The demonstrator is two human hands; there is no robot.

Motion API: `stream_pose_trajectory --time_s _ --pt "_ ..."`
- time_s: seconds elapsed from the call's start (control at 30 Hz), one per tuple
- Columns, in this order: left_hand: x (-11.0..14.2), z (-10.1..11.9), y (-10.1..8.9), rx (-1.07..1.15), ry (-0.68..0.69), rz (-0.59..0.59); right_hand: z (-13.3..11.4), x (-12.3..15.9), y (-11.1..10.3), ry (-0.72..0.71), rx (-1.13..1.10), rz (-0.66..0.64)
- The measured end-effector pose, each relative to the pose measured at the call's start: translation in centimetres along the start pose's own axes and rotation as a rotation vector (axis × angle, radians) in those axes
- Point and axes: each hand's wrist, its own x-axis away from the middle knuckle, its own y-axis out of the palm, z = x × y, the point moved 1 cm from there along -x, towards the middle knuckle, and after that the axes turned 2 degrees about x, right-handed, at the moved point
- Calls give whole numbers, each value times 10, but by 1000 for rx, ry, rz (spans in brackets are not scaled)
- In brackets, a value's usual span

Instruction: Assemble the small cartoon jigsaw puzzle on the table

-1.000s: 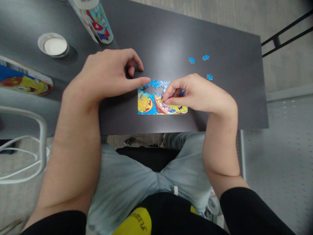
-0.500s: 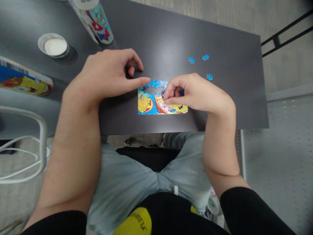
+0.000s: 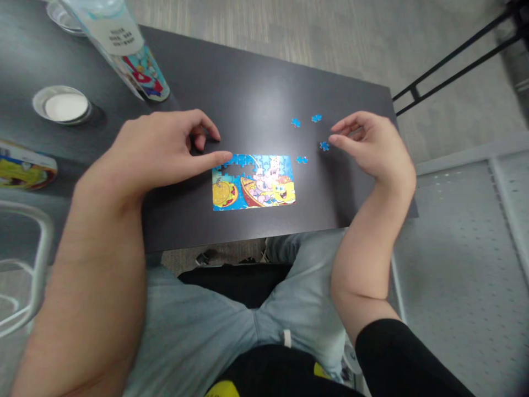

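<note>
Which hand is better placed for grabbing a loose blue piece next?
Right, I'd judge: the right hand is open, fingertips beside the nearest loose piece. The left hand is farther off, its thumb at the upper-left corner of the puzzle.

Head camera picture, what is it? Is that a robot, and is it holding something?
No robot! You see a person's own left hand and right hand, both bare. The camera sits on that person's head, looking forward and down. On the dark table lies a puzzle with a gap near its top, and four loose blue pieces. The left thumb lies over the puzzle's corner. The right hand is right beside one piece. Neither seems to hold anything.
</note>
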Motion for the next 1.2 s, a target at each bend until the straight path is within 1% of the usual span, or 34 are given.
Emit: stream_pose_trajectory --time_s 0.07,0.13,0.27,0.33,0.43,0.57,0.73,0.87,1.0,1.13,1.2 --pt "-2 -1 0 -7 -15 -2 16 -1 -2 61 -10 -41" --pt "-4 -2 0 -24 -33 -10 24 -2 -1 91 -38 -101" --pt "-6 -3 -2 -52 -47 -38 25 -7 5 99 -102 -204" --pt "-6 -2 -3 -59 -49 -46 22 -8 7 105 -107 -236" --pt "-6 0 -3 -68 -55 -50 17 -8 9 99 -125 -249" --pt "-5 0 -3 -61 -44 -57 9 -6 14 58 -140 -270" --pt "-4 -3 -2 -57 -33 -47 -3 -6 21 -98 -80 -250" --pt "-4 -4 -1 -49 -8 -33 -15 -6 28 -182 -32 -330" --pt "-2 -2 -2 -47 3 -35 -26 -5 31 -181 23 -386" --pt "-1 0 -3 -48 8 -27 -32 -1 31 -130 20 -423" --pt "0 0 -3 -47 13 -27 -34 1 32 -126 4 -429"
